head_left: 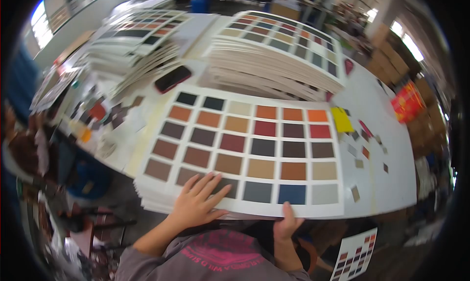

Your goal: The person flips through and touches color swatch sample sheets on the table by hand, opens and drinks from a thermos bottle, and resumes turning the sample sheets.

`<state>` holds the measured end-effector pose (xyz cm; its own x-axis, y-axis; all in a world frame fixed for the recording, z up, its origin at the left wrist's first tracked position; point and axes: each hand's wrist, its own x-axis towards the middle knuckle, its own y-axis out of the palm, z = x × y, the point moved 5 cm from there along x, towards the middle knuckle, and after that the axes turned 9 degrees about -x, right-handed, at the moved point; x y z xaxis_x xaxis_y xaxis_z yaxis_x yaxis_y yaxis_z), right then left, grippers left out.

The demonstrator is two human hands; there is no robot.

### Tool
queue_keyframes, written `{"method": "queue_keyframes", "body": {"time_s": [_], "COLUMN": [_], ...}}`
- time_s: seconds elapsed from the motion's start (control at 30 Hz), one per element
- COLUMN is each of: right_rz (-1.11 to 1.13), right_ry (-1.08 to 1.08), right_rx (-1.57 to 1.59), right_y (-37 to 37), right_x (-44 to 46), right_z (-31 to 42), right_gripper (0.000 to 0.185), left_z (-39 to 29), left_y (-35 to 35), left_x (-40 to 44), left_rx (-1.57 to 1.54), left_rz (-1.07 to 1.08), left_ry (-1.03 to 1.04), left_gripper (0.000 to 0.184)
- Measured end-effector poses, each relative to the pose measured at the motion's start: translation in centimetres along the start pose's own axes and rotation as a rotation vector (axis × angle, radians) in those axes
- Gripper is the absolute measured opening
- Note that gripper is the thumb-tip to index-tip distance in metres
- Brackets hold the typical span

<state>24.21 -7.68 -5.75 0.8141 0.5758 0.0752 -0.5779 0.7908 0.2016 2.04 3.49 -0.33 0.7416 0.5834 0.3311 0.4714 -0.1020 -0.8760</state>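
A white color swatch card (252,112) with rows of colored squares lies on top of a stack near the front edge of the table. My left hand (198,201) rests on its lower left part, fingers spread over the bottom row of squares. At the front edge, my right hand (288,223) pinches the card, its thumb on top below a dark blue square. The fingers of that hand are mostly hidden under the edge. More sheets show beneath the card at its left corner.
Behind stands a tall stack of swatch cards (274,61), with another fanned stack (142,46) to its left. A phone (173,79) lies between. Loose color chips (365,153) and a yellow piece (341,119) lie at right. Another swatch card (355,255) is below the table edge.
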Motion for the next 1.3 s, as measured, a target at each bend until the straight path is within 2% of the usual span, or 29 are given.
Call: {"method": "queue_keyframes", "body": {"time_s": [0.17, 0.2, 0.3, 0.43, 0.73, 0.97, 1.3], "right_rz": [0.178, 0.14, 0.185, 0.145, 0.041, 0.029, 0.056], "right_ry": [-0.039, -0.09, -0.035, -0.012, -0.066, -0.04, 0.04], "right_rx": [-0.22, -0.233, -0.224, -0.148, -0.043, -0.033, -0.05], "right_y": [0.2, 0.8, 1.0, -0.1, 0.8, 0.6, 0.2], "right_x": [0.5, 1.0, 1.3, 0.5, 0.0, 0.1, 0.7], "right_z": [0.9, 2.0, 2.0, -0.2, 0.3, 0.2, 0.1], "right_gripper": [0.037, 0.028, 0.027, 0.033, 0.046, 0.044, 0.038], "left_z": [-0.6, -0.6, -0.5, -0.4, 0.4, 0.7, 0.5], "left_y": [0.1, 0.1, 0.0, -0.2, -0.1, 0.0, 0.1], "left_x": [0.6, 0.7, 0.6, 0.2, -0.6, -1.2, -1.3], "left_rx": [-0.021, -0.023, -0.04, -0.024, -0.051, -0.1, -0.064], "left_rz": [-0.066, -0.065, -0.064, -0.065, -0.086, -0.143, -0.151], "left_ry": [0.016, 0.013, -0.002, -0.006, 0.03, 0.116, 0.09], "left_gripper": [0.054, 0.053, 0.053, 0.055, 0.055, 0.048, 0.044]}}
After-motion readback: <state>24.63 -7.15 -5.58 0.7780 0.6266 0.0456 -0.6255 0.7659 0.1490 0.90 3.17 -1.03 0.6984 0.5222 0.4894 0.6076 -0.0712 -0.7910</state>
